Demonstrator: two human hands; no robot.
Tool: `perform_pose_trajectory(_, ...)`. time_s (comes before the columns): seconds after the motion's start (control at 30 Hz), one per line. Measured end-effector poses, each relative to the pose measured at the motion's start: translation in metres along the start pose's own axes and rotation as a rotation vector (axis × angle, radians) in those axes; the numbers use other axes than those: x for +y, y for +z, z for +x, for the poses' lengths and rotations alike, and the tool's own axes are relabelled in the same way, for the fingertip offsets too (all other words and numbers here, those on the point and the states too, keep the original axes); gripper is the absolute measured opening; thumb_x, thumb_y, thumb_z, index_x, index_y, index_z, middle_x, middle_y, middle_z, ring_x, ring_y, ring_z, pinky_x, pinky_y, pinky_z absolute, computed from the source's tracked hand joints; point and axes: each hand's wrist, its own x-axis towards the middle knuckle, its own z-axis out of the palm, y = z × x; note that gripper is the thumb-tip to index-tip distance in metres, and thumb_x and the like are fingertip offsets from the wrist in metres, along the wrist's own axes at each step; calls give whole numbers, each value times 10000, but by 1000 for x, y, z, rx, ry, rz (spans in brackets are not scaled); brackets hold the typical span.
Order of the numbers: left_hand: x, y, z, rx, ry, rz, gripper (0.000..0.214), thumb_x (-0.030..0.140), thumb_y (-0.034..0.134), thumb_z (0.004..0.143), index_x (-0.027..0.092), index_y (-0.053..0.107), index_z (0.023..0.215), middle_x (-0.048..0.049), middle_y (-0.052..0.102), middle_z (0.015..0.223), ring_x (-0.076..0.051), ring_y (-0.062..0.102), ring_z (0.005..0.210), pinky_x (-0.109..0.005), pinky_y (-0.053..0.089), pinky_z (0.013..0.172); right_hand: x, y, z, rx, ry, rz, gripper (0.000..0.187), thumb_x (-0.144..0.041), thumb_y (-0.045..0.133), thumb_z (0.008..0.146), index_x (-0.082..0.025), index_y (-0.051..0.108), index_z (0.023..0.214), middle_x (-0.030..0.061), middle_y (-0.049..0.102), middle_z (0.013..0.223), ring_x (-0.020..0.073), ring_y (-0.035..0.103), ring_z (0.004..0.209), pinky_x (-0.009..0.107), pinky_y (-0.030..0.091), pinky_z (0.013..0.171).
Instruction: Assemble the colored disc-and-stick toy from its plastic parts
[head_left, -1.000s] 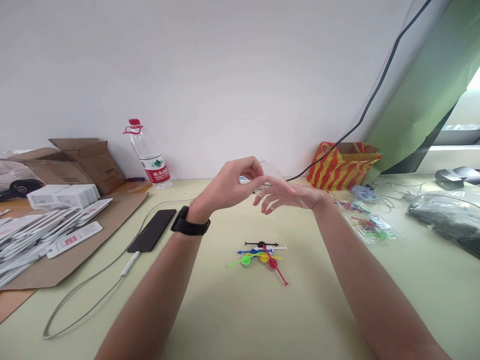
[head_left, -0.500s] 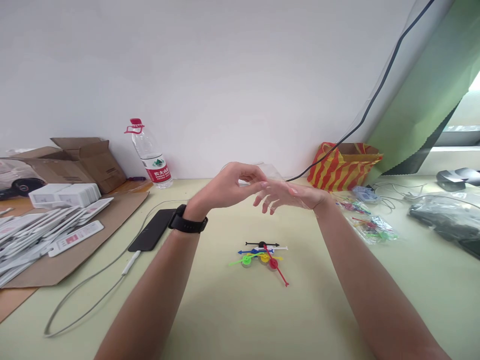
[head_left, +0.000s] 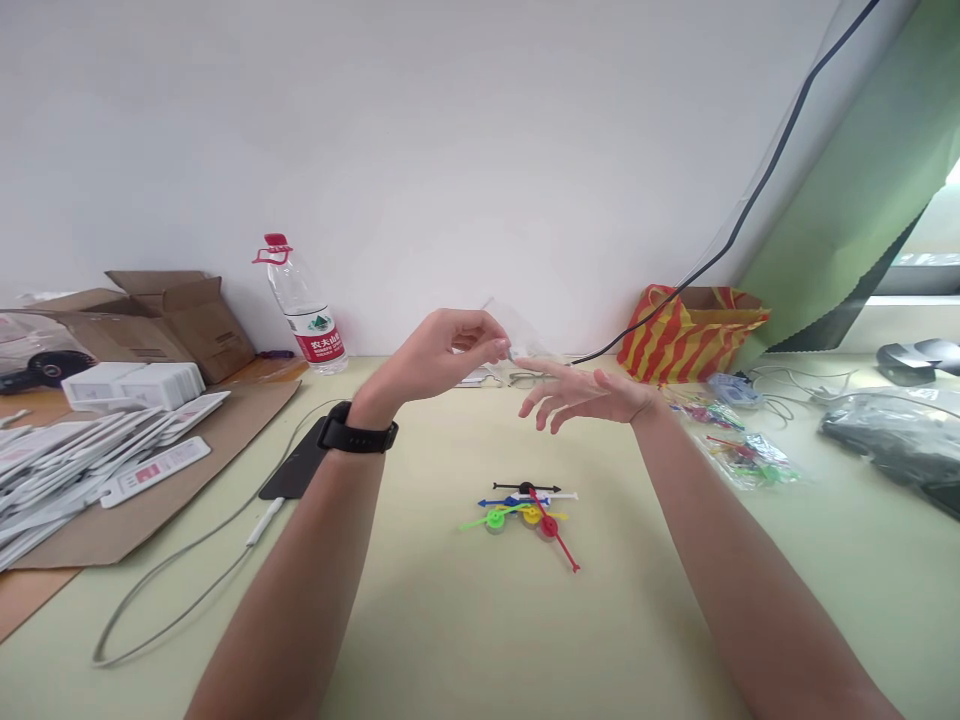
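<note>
My left hand (head_left: 450, 355), with a black watch at the wrist, pinches a clear plastic bag (head_left: 514, 325) between thumb and fingertips. The bag is thin and see-through, so its edges are hard to make out. Just to the right, my right hand (head_left: 589, 392) has its fingers spread, with the index fingertip close to the pinched bag; I cannot tell if they touch. Below both hands, several coloured arrow spinners lie bunched on the table, among them a black spinner (head_left: 527, 488), a green spinner (head_left: 495, 519) and a red spinner (head_left: 550, 527).
At left are a phone (head_left: 296, 462) on a cable, white plastic tags (head_left: 112, 450) on cardboard, a cardboard box (head_left: 176, 325) and a water bottle (head_left: 319, 335). To the right, a striped bag (head_left: 686, 335) stands behind bagged spinners (head_left: 750, 460) and a grey plastic-wrapped bundle (head_left: 885, 440).
My hands have drawn apart, the left moving leftward with the bag. The clear film that lay across my right hand is now above and behind its fingers. The spinners stay put.
</note>
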Motion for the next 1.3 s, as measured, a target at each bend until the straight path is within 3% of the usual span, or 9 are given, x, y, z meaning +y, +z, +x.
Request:
perform_pose_trajectory(0.1,-4,-4,0,32,-3,36,302,461,655,953,177,757,945,-72,773,903,-199,721,845,-341,571,829,7,-4,-1,87,29,59,1126,-977,414,772,-286,275,1651,163,639,1405,319,655,1167,485,494,1006)
perform_pose_trajectory(0.17,-9,-7,0,63,-21,98,302,459,666,938,176,770,938,-72,777,894,-202,717,827,-344,570,827,12,-6,0,191,120,59,1020,-950,344,828,-253,449,1565,162,682,1344,311,671,1138,468,511,986)
perform_pose_trajectory(0.27,-18,-10,0,79,-53,198,280,436,670,922,183,789,930,-73,794,948,-222,728,883,-349,571,862,18,-9,7,294,375,-179,707,-785,522,898,-211,698,1271,145,743,1208,277,685,1083,383,535,913)
perform_pose_trajectory(0.4,-27,-13,-2,56,-92,290,229,380,664,902,196,801,901,-52,806,965,-226,738,930,-328,568,898,22,-1,27,86,624,-545,411,-484,739,853,-169,754,1117,128,768,1110,247,704,1001,306,533,797)
perform_pose_trajectory(0.6,-35,-17,-3,-2,-140,359,195,335,658,873,196,793,851,-34,791,822,-201,725,768,-280,545,703,26,29,66,-85,415,-654,378,-395,780,819,-186,753,1133,87,766,1156,216,693,1021,270,514,800)
perform_pose_trajectory(0.73,-36,-18,-3,3,-138,379,183,315,654,860,190,786,843,-33,784,805,-188,714,743,-269,526,675,37,40,79,-175,419,-572,464,-287,774,801,-195,693,1249,54,775,1060,186,708,915,265,517,763)
perform_pose_trajectory(1.0,-34,-14,-5,28,-106,460,217,260,567,899,184,762,844,-41,781,846,-194,703,793,-298,522,741,37,37,76,-109,383,-590,396,-266,754,814,-194,713,1201,49,756,1016,177,695,890,252,507,737)
perform_pose_trajectory(1.17,-38,-8,-3,27,-33,522,200,236,553,896,190,743,857,-53,778,918,-218,701,880,-323,519,796,36,41,78,-208,463,-496,444,-320,822,758,-191,728,1172,40,780,967,173,699,836,252,491,712)
perform_pose_trajectory(1.3,-37,-1,-1,20,2,560,191,248,552,898,199,736,891,-61,771,977,-236,690,941,-347,514,836,35,42,79,-191,451,-480,427,-340,846,731,-183,742,1114,24,768,874,169,687,785,253,481,683)
